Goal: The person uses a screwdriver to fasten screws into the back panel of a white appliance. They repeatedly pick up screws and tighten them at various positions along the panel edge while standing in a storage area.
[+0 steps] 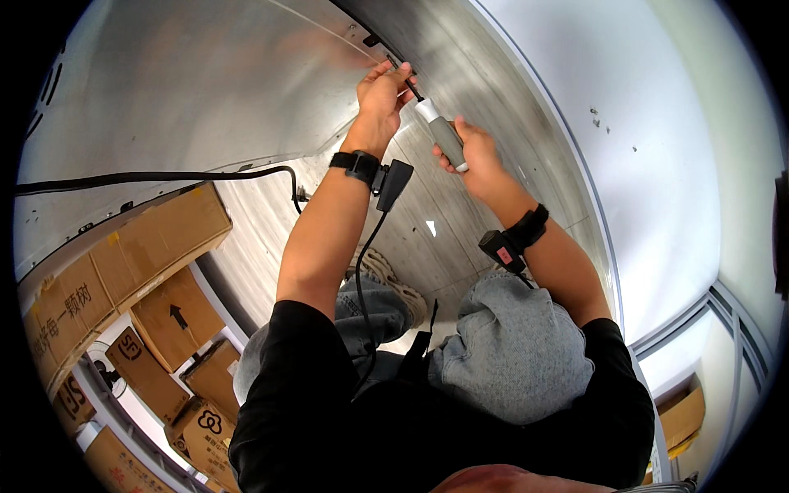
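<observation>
A screwdriver (444,135) with a grey and white handle points its dark shaft up and left toward the edge of a large brushed-metal panel (205,82). My right hand (477,156) is wrapped around the handle. My left hand (382,94) pinches the shaft near its tip, right at the panel's edge, where a small dark fitting sits. Both wrists wear black straps with small black devices; a cable hangs from the left one.
A black cable (164,176) runs along the panel's lower edge to a plug. Several cardboard boxes (156,238) are stacked at the lower left. A white wall (657,164) rises on the right. My knees in grey jeans are below, over a striped floor.
</observation>
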Tool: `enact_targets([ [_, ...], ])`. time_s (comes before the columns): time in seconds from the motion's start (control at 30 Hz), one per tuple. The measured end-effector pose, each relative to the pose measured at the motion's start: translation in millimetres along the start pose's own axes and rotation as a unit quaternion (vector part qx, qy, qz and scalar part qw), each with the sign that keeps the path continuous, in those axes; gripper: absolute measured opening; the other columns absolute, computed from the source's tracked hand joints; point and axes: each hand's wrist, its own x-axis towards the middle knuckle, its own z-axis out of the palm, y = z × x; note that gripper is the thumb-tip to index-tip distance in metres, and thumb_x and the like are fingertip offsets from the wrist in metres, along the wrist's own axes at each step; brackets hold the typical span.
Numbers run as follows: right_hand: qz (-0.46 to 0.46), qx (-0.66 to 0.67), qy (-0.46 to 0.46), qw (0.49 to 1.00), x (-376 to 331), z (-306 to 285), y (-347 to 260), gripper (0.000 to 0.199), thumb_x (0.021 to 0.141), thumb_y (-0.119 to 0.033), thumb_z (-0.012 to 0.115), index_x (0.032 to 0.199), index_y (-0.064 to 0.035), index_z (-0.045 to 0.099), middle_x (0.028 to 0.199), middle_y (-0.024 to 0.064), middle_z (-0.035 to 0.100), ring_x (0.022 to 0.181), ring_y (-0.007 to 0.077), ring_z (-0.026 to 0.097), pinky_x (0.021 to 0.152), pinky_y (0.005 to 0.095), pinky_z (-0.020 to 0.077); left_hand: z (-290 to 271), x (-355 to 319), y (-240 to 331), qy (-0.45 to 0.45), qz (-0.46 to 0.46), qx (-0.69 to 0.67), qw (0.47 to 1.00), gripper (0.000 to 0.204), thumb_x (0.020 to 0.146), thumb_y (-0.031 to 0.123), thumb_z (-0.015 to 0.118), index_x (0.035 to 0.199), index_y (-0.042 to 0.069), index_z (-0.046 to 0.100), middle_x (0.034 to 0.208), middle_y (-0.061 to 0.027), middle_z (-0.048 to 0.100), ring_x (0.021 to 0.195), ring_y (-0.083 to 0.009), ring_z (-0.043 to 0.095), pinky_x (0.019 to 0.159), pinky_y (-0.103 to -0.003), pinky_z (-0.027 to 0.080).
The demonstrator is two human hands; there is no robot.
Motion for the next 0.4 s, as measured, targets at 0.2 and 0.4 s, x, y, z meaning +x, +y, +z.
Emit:
enact_targets([
  [0.2, -0.06, -0.09, 0.027, 0.994, 1, 9, 1, 0.03, 0.09, -0.026, 0.059, 0.105, -0.001, 0.052, 0.091, 0.0101, 0.061, 0.066, 0.0162, 0.06, 0.049, 0.0294, 0.0438, -7, 5, 1, -0.026, -0.019, -0.03, 0.999, 0.019, 0.088, 0.003, 0.053, 0.106, 0.006, 0.048, 0.1, -0.0092, 0.061, 0.081, -0.0173, 0.06, 0.064, -0.026, 0.049],
  [0.4, -0.079, -0.065, 0.019, 0.995, 1, 0, 5, 0.041, 0.083, -0.034, 0.068, 0.109, -0.0053, 0.053, 0.096, 0.006, 0.058, 0.073, 0.0162, 0.059, 0.056, 0.0293, 0.0434, -8, 3, -3, -0.042, -0.008, -0.047, 0.998, 0.03, 0.088, 0.003, 0.053, 0.115, 0.007, 0.04, 0.108, -0.0118, 0.06, 0.085, -0.0222, 0.06, 0.069, -0.029, 0.05],
])
